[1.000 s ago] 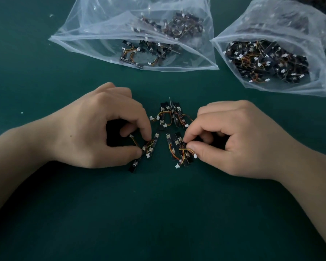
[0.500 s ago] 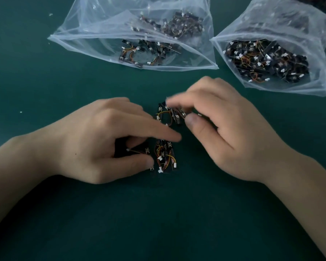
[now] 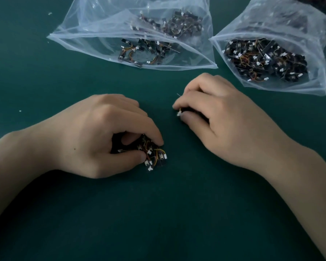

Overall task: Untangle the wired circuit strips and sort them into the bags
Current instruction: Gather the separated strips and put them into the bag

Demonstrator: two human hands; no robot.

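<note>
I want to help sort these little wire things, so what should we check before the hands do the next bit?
1. The left hand grips the left bunch of strips: ok.
2. The right hand pinches the right bunch: ok, though only a white tip shows.
3. The two bunches are pulled apart: ok, bare green mat shows between them.
4. The left bunch is untangled: not ok, its wires loop across one another.
5. The right bunch is untangled: cannot tell, the fingers hide it.
6. The left bag and the right bag have open mouths: ok, both look open.
</note>
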